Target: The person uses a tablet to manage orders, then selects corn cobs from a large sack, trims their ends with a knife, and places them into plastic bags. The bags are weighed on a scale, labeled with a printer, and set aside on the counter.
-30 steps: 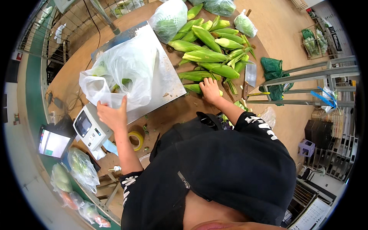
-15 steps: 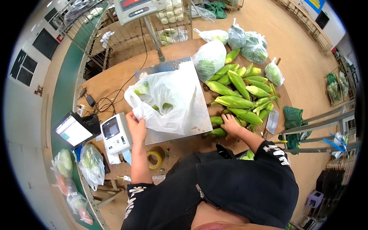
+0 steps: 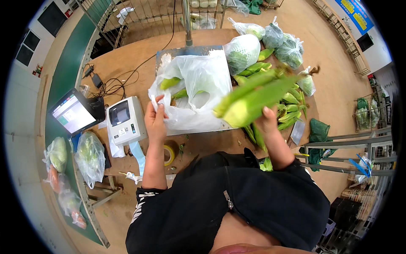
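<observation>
A white plastic bag (image 3: pixel 190 120) lies with its mouth spread on the metal scale platform (image 3: pixel 224 73). Inside it, green corn ears (image 3: pixel 170 83) show through the opening. My left hand (image 3: pixel 156 120) pinches the bag's near-left rim. In my right hand (image 3: pixel 267 120) are unhusked ears of corn (image 3: pixel 247 106), blurred by motion, raised just right of the bag; their exact number is hard to make out. Beyond that hand, a heap of corn (image 3: pixel 292 98) covers the table's right side, partly hidden by the raised ears.
A label printer (image 3: pixel 127 120) and a lit screen (image 3: pixel 69 112) stand left of the bag. Near the table's front edge is a yellow tape roll (image 3: pixel 170 155). A broad-bladed knife (image 3: pixel 297 132) lies by the heap. Bagged vegetables (image 3: pixel 242 53) sit behind the corn.
My right hand has lifted corn ears off the heap and brought them up toward the bag. My left hand still grips the bag's rim. The whole view has shifted slightly.
</observation>
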